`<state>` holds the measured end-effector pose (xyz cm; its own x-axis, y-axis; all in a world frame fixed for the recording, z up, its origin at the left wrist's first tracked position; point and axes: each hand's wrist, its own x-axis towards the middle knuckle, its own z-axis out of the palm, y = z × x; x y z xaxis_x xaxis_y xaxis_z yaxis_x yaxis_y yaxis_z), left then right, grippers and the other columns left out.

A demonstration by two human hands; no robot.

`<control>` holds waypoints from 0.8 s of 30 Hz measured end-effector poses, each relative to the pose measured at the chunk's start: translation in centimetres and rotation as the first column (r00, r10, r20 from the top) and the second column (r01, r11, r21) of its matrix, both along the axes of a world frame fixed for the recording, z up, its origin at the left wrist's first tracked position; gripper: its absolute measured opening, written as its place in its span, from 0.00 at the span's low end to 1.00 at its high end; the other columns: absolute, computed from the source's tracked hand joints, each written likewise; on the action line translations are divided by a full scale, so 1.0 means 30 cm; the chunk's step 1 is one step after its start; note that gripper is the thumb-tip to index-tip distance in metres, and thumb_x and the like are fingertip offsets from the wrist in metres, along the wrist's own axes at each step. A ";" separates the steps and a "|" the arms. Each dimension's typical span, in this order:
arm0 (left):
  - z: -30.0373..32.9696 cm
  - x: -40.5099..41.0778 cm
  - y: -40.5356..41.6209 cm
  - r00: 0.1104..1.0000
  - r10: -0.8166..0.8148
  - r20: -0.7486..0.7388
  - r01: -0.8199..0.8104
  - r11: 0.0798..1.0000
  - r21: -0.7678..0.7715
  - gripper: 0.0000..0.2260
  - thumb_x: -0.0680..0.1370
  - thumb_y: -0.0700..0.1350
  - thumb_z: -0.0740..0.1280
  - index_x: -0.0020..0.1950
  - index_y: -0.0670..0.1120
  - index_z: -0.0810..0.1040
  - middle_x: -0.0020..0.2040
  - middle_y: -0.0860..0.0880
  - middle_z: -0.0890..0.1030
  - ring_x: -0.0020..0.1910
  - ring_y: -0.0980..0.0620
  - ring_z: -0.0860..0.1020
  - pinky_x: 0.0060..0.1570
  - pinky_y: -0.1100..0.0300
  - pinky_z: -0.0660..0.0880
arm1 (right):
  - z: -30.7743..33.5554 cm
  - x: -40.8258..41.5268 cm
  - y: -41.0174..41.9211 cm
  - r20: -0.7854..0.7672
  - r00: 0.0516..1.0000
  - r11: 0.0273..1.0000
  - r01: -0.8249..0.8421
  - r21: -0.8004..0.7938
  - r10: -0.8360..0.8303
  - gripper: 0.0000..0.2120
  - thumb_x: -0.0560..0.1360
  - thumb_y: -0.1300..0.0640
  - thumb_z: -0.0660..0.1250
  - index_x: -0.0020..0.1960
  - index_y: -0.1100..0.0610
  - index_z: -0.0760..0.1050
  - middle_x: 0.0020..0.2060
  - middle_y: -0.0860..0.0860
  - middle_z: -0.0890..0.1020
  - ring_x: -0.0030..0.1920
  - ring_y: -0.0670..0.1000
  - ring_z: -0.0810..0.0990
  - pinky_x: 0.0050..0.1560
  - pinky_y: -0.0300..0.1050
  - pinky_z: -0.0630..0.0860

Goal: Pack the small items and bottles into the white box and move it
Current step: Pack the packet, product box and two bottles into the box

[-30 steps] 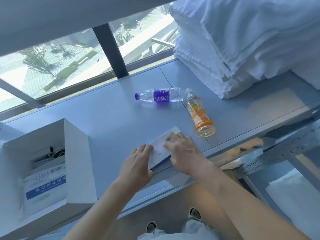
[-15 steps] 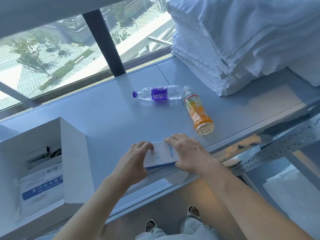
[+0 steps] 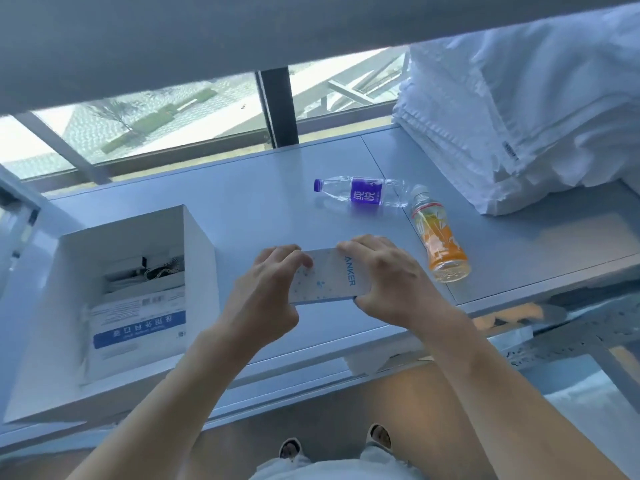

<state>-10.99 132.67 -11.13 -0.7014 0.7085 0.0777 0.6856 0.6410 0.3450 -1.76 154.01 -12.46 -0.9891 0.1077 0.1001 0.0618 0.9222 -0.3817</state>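
Note:
A small white and blue Anker carton (image 3: 327, 277) is held just above the grey shelf (image 3: 242, 209). My left hand (image 3: 266, 296) grips its left end and my right hand (image 3: 388, 278) grips its right end. The open white box (image 3: 197, 258) stands at the left, holding a white and blue packet (image 3: 138, 327) and some dark small items. A clear water bottle with a purple label (image 3: 363, 194) lies on its side behind my hands. An orange drink bottle (image 3: 440, 240) lies to the right of the carton.
A tall stack of folded white towels (image 3: 519, 109) fills the right end of the shelf. A window with a dark post (image 3: 278, 109) runs along the back. A metal frame (image 3: 571, 334) sits below at the right. My feet (image 3: 379, 438) show below the shelf's front edge.
Both hands have lifted the carton and tilted it so its top face shows, moving it slightly left toward the white box. The bottles have not moved.

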 end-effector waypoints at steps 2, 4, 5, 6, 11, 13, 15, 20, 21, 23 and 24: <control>0.028 -0.017 -0.043 0.999 0.010 -0.031 -0.009 1.000 0.029 0.30 0.64 0.33 0.65 0.62 0.56 0.73 0.67 0.60 0.72 0.68 0.52 0.68 0.42 0.53 0.79 | 0.028 -0.020 -0.035 -0.032 0.999 1.000 -0.004 -0.001 0.004 0.37 0.65 0.56 0.74 0.73 0.49 0.70 0.64 0.45 0.75 0.64 0.53 0.74 0.57 0.54 0.77; 0.057 -0.035 -0.088 0.998 0.026 -0.058 -0.023 0.998 0.060 0.30 0.64 0.33 0.65 0.62 0.56 0.74 0.67 0.60 0.72 0.68 0.53 0.68 0.41 0.54 0.78 | 0.059 -0.048 -0.071 -0.069 0.997 1.000 -0.022 0.007 0.023 0.36 0.66 0.57 0.74 0.73 0.48 0.70 0.64 0.45 0.76 0.64 0.53 0.74 0.56 0.53 0.77; 0.071 -0.043 -0.111 0.997 0.034 -0.065 -0.029 0.996 0.080 0.30 0.64 0.33 0.66 0.63 0.55 0.74 0.68 0.60 0.72 0.69 0.53 0.68 0.43 0.53 0.78 | 0.074 -0.063 -0.089 -0.085 0.996 0.999 -0.033 0.010 0.034 0.36 0.66 0.57 0.74 0.73 0.48 0.70 0.64 0.45 0.76 0.64 0.53 0.74 0.56 0.52 0.77; 0.087 -0.051 -0.134 0.997 0.040 -0.067 -0.033 0.994 0.104 0.30 0.63 0.33 0.66 0.63 0.54 0.75 0.68 0.58 0.73 0.69 0.52 0.68 0.46 0.52 0.78 | 0.089 -0.080 -0.108 -0.102 0.994 0.999 -0.043 0.013 0.044 0.36 0.66 0.57 0.75 0.72 0.48 0.71 0.64 0.45 0.76 0.63 0.53 0.74 0.55 0.51 0.77; 0.150 -0.095 -0.272 0.993 0.097 -0.073 -0.077 0.968 0.240 0.29 0.61 0.32 0.66 0.60 0.49 0.80 0.68 0.52 0.76 0.68 0.48 0.70 0.59 0.47 0.74 | 0.162 -0.165 -0.223 -0.159 0.982 0.995 -0.096 0.038 0.101 0.36 0.66 0.55 0.75 0.73 0.47 0.70 0.64 0.43 0.76 0.63 0.51 0.74 0.54 0.46 0.75; 0.164 -0.111 -0.333 0.988 0.132 -0.083 -0.105 0.955 0.277 0.29 0.60 0.32 0.66 0.59 0.49 0.80 0.67 0.52 0.77 0.68 0.48 0.70 0.60 0.47 0.75 | 0.185 -0.199 -0.280 -0.173 0.977 0.992 -0.121 0.047 0.128 0.36 0.67 0.55 0.76 0.73 0.48 0.70 0.65 0.43 0.75 0.63 0.50 0.74 0.55 0.46 0.75; 0.171 -0.131 -0.401 0.981 0.171 -0.092 -0.135 0.942 0.309 0.29 0.59 0.32 0.67 0.58 0.49 0.80 0.66 0.53 0.77 0.67 0.49 0.71 0.60 0.49 0.75 | 0.202 -0.235 -0.341 -0.180 0.972 0.988 -0.146 0.048 0.153 0.36 0.67 0.54 0.76 0.74 0.48 0.70 0.66 0.43 0.75 0.64 0.50 0.73 0.55 0.47 0.75; 0.174 -0.183 -0.572 0.965 0.251 -0.076 -0.210 0.913 0.350 0.28 0.60 0.32 0.67 0.57 0.52 0.80 0.64 0.58 0.77 0.66 0.53 0.70 0.58 0.52 0.76 | 0.220 -0.329 -0.494 -0.173 0.954 0.967 -0.228 0.111 0.245 0.35 0.69 0.52 0.75 0.74 0.48 0.69 0.66 0.43 0.75 0.62 0.49 0.73 0.51 0.42 0.67; 0.173 -0.190 -0.603 0.962 0.264 -0.074 -0.223 0.909 0.352 0.28 0.60 0.32 0.67 0.57 0.52 0.79 0.64 0.59 0.76 0.66 0.54 0.70 0.58 0.54 0.76 | 0.221 -0.347 -0.522 -0.168 0.951 0.963 -0.243 0.117 0.261 0.35 0.69 0.52 0.75 0.75 0.48 0.69 0.65 0.43 0.75 0.63 0.49 0.72 0.51 0.42 0.67; 0.169 -0.204 -0.659 0.955 0.285 -0.080 -0.242 0.906 0.346 0.28 0.61 0.33 0.67 0.58 0.53 0.79 0.64 0.59 0.76 0.66 0.55 0.70 0.56 0.56 0.75 | 0.224 -0.377 -0.573 -0.157 0.945 0.955 -0.271 0.116 0.287 0.35 0.70 0.52 0.75 0.75 0.48 0.68 0.66 0.43 0.74 0.63 0.49 0.72 0.51 0.42 0.68; 0.167 -0.211 -0.689 0.951 0.296 -0.086 -0.251 0.906 0.341 0.28 0.61 0.33 0.67 0.58 0.54 0.79 0.64 0.60 0.76 0.66 0.55 0.70 0.54 0.57 0.75 | 0.224 -0.393 -0.601 -0.151 0.941 0.951 -0.286 0.116 0.302 0.35 0.71 0.51 0.74 0.75 0.48 0.68 0.66 0.43 0.74 0.63 0.49 0.71 0.51 0.42 0.68</control>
<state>-17.32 111.99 -6.13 -0.8312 0.4105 0.3751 0.5531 0.6790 0.4827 -13.54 135.97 -5.73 -0.9440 -0.2024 0.2604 -0.2738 0.9211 -0.2767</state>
